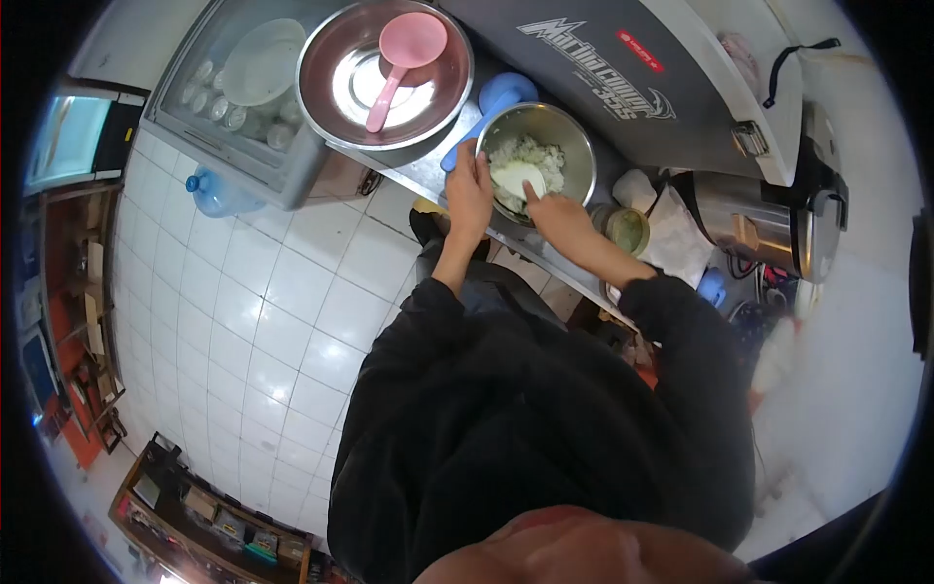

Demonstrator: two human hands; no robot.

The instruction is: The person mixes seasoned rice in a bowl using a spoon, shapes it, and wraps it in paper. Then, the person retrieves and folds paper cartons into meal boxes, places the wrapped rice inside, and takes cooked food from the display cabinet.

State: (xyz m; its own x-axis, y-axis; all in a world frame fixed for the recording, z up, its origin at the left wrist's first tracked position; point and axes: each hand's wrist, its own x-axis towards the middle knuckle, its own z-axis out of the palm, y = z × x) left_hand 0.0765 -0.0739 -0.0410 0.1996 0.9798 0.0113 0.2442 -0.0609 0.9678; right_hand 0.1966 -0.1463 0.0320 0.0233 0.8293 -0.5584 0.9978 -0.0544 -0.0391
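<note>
A deep steel bowl [587, 146] with white rice [547, 158] in it stands at the counter's front edge. My left hand [469, 200] grips its near left rim, fingers closed on the metal. In my right hand [562, 222] is a white rice paddle [520, 180], its blade down among the rice; the fingers are wrapped round its handle, which they mostly hide. Just behind the bowl lies a blue scoop [506, 91], its handle passing close to my left fingertips. A jar with greenish contents [626, 231] stands to the right of the bowl.
A wide steel basin [326, 97] with a pink dipper [413, 44] inside stands left on the counter. Beyond it is a glass-topped case [209, 161] of jars. A large rice cooker [769, 219] stands right, by white cloth or paper [673, 234]. A grey panel [623, 73] rises behind.
</note>
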